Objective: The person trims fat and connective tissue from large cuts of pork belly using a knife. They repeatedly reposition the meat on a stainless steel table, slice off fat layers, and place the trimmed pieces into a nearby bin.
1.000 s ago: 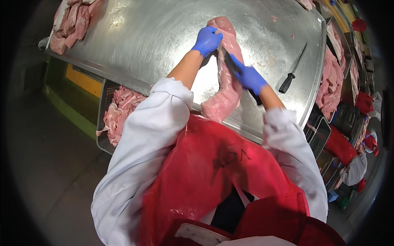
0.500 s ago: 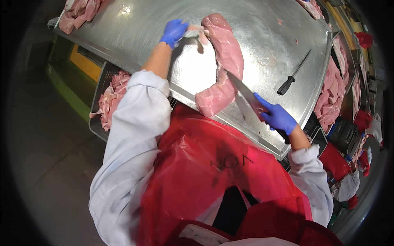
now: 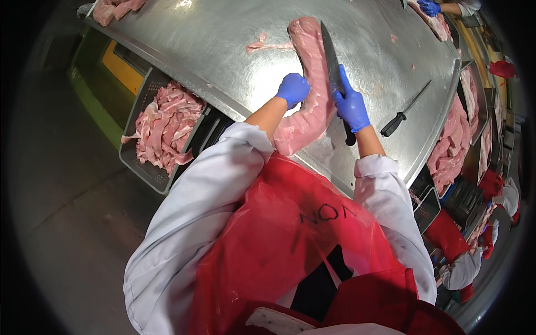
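Observation:
A long, curved piece of pale pink meat point(image 3: 314, 72), like a pork loin, lies lengthwise on the steel table point(image 3: 218, 61). From its far left side a thin strip of trim point(image 3: 258, 44) stretches out over the metal. My left hand point(image 3: 293, 89), blue-gloved, is closed in a fist against the loin's left edge; its fingertips are hidden. My right hand point(image 3: 353, 107), also gloved, grips a large knife point(image 3: 329, 53). The blade points away from me along the loin's right side, and the black handle end shows below the hand.
A slender tool with a black handle point(image 3: 393, 124) lies at right on the table. Below the left edge stands a grey crate point(image 3: 127, 156) of meat trimmings. More meat point(image 3: 449, 142) is heaped past the right edge. A co-worker's gloved hand point(image 3: 430, 7) shows at far right.
My left hand has let go of the trim strip and come down to the loin's middle. My right hand has moved up and left, turning the knife to point away beside the loin.

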Available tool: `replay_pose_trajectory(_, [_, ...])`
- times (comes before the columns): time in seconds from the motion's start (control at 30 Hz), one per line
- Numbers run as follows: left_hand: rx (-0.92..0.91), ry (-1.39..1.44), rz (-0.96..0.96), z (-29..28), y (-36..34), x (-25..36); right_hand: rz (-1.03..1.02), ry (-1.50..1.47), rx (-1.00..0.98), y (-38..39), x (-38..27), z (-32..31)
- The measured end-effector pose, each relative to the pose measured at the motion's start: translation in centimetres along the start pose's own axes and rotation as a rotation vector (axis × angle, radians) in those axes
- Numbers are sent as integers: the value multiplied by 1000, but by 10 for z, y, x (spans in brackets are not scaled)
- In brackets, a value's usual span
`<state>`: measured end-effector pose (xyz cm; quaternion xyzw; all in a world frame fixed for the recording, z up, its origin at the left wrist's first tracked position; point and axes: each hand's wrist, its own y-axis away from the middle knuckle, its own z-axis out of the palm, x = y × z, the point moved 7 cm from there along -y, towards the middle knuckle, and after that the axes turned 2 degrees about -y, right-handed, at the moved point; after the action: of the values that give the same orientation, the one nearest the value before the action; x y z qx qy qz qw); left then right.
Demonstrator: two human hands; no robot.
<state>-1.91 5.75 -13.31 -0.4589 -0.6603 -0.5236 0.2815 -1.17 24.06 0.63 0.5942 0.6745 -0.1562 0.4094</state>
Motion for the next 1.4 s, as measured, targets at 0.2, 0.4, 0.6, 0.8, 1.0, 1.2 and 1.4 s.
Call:
replay_pose_trajectory(0.2, [35, 229, 32, -7, 7, 3, -131, 346, -80, -8, -6, 43])
replay_pose_trajectory(0.4, [170, 151, 34, -19, 9, -3, -48, 331, -233, 79, -20, -1])
replay_pose_trajectory(0.6, [-29, -114, 28, 13, -5, 4, -139, 138, 52, 60, -12, -30])
replay_pose_trajectory(0.8, [44, 197, 33, -5, 7, -1, -194, 426, 33, 20, -16, 35])
replay_pose_trajectory(1.0, [103, 177, 74, -22, 31, 27, 1, 279, -350, 72, -10, 26])
replay_pose_trajectory(1.2, [152, -304, 281, -24, 26, 43, 12, 368, -333, 17, -27, 46])
replay_pose_trajectory(1.4, [43, 68, 305, -36, 52, 79, 59, 274, -444, 75, -19, 28])
